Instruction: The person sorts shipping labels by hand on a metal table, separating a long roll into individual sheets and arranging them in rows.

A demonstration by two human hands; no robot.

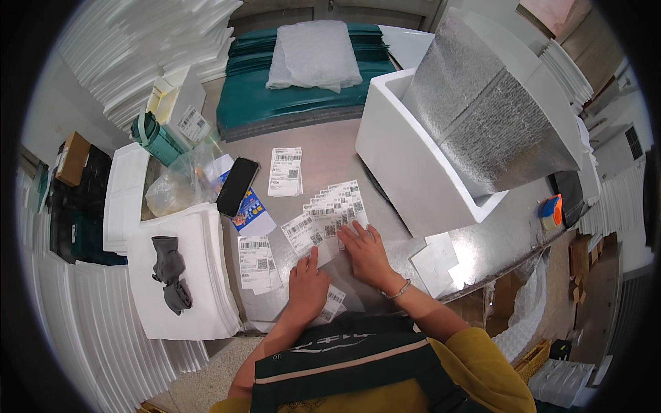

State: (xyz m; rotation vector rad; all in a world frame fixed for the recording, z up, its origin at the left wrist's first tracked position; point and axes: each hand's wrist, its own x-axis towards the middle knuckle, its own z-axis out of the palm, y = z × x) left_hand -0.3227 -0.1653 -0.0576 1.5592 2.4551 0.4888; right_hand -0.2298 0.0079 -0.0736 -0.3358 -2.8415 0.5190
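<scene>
Printed labels with barcodes and square codes lie fanned out [325, 217] on the metal table. My right hand [365, 255] rests palm down at the fan's right side, fingers spread over the lower ends of the labels. With an extended index finger, my left hand [309, 286] touches or nearly touches the lower edge of the front label [304, 235]. Neither hand grips anything. A squared stack of labels [285, 173] lies beyond the fan, and a smaller group [256, 263] sits to the left. More labels [332, 304] are partly hidden beside my left wrist.
A white foam box [408, 180] with a silver insulated liner [485, 118] stands at right. A phone [237, 186], plastic bag [181, 180] and foam sheets [206, 289] with dark gloves [170, 273] are left. Green bags [304, 98] lie behind; tape [551, 212] sits far right.
</scene>
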